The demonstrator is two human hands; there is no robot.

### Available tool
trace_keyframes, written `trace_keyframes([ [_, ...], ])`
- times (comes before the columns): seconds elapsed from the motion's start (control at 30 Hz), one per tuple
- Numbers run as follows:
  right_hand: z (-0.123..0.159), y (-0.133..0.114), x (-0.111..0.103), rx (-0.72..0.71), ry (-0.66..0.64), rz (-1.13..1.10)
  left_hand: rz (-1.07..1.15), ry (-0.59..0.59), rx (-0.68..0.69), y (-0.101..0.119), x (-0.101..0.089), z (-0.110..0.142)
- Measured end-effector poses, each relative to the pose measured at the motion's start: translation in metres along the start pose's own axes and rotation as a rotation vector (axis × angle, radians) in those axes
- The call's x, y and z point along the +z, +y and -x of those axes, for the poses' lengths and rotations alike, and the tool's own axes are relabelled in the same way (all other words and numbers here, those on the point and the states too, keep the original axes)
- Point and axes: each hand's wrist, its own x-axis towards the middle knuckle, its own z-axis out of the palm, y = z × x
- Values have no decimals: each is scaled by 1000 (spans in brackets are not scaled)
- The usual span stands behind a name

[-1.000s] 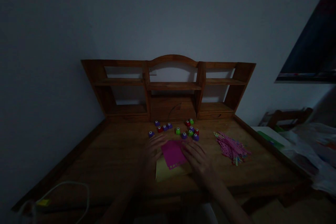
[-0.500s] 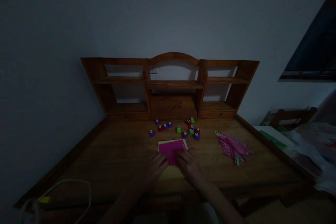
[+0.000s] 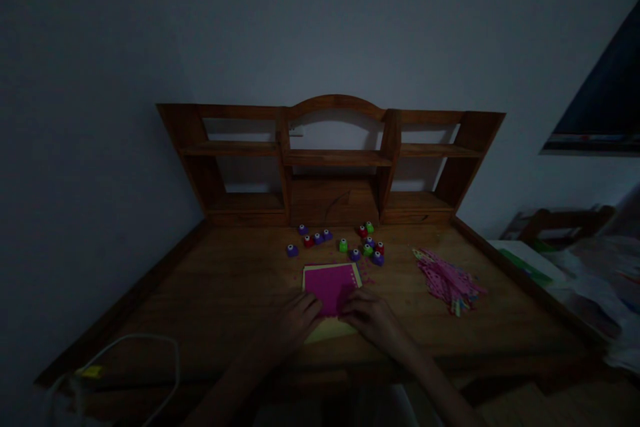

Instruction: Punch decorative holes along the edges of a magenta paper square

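Observation:
A pink sheet of paper (image 3: 327, 283) lies over yellow paper (image 3: 333, 329) on the wooden desk. Small holes run down its right edge, with yellow showing through. My left hand (image 3: 299, 318) is at the sheet's lower left, fingers bent and closed at its edge. At the lower right corner, my right hand (image 3: 371, 317) pinches the sheet with thumb and fingers together. The dim light hides the exact fingertip contact. Just beyond the paper sit several small craft punches, among them a green one (image 3: 343, 246) and a purple one (image 3: 293, 251).
A heap of pink punched paper strips (image 3: 449, 282) lies on the right of the desk. Pink scraps (image 3: 367, 271) are scattered beside the sheet. A wooden shelf unit (image 3: 335, 159) stands along the back. A white cable (image 3: 176, 360) loops at the front left.
My right hand has shifted slightly right and down, to the pink sheet's lower right corner, uncovering more of it. The view has tilted slightly. My left hand stays at the lower left.

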Motion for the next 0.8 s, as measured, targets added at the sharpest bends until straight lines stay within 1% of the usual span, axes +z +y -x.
trace_keyframes([
  [0.17,-8,-1,-7,69,-44,-83,68,43,-14,1,-1,-3],
  [0.33,-17,-2,-13,141,-127,-174,190,53,-34,0,3,-11],
  [0.43,-20,-1,-13,166,-140,-167,228,38,-34,-3,5,-14],
  [0.63,-19,3,-10,207,-152,-122,237,0,-38,-7,4,-17],
  [0.8,-19,3,-12,201,-161,-74,241,-19,-27,-10,1,-20],
])
